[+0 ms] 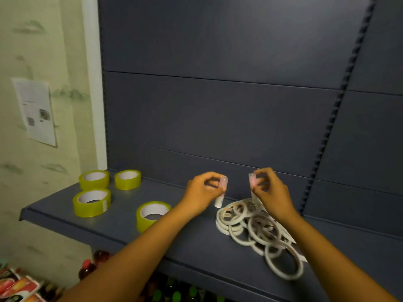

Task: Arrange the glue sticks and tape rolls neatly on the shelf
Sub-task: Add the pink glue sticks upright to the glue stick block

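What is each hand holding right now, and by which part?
Left hand: white glue stick, gripped near its translucent pink cap. Right hand: another pink-capped glue stick, pinched below the cap.

shop | slotted gondola shelf [130, 223] | bottles [87, 269], packaged goods [19, 288] below

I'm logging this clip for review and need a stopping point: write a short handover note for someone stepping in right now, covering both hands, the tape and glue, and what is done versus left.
Left hand: holds a glue stick upright above the shelf.
Right hand: holds a second glue stick, raised over the pile.
Yellow tape rolls: four lie flat on the shelf's left part, at and, spaced loosely.
Thin white tape rolls: a tangled heap at centre right.
Done: yellow rolls laid out.
Left: set both glue sticks down, sort the white heap, straighten the fourth yellow roll.
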Available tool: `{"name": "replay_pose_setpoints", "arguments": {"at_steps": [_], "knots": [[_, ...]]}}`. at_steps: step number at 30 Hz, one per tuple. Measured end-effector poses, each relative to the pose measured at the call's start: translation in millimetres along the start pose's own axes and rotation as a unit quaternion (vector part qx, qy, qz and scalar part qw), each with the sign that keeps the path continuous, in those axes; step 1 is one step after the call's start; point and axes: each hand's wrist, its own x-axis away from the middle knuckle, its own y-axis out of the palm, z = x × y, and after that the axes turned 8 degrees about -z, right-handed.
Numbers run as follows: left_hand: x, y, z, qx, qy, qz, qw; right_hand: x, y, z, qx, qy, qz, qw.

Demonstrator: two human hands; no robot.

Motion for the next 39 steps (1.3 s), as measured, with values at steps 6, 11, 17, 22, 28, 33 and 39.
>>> {"name": "replay_pose_setpoints", "arguments": {"at_steps": [6, 11, 17, 22, 28, 33, 39], "knots": [[21.8, 92.7, 50.6, 0.034, 0.031, -0.042, 0.998, 80.5, -95.1, 13.1, 0.02, 0.03, 0.076, 0.996], [29.8, 179.4, 86.3, 0.073, 0.04, -0.118, 0.989, 146.1, -176.2, 31.2, 0.04, 0.059, 0.126, 0.99], [19.8, 282.9, 121.8, 0.111, 0.058, -0.19, 0.974, 207.5, -271.2, 55.8, 0.082, 0.103, 0.211, 0.969], [5.1, 373.3, 144.6, 0.139, 0.076, -0.25, 0.955, 248.3, -340.1, 80.9, 0.128, 0.14, 0.254, 0.948], [-21.4, 481.5, 172.4, 0.181, 0.099, -0.309, 0.929, 280.8, -426.5, 110.4, 0.18, 0.171, 0.305, 0.919], [-47.9, 560.8, 200.7, 0.21, 0.126, -0.335, 0.91, 295.1, -494.1, 125.8, 0.234, 0.169, 0.34, 0.895], [-58.4, 656.8, 211.6, 0.207, 0.141, -0.38, 0.89, 344.3, -553.4, 166.5, 0.25, 0.207, 0.372, 0.87]]}}
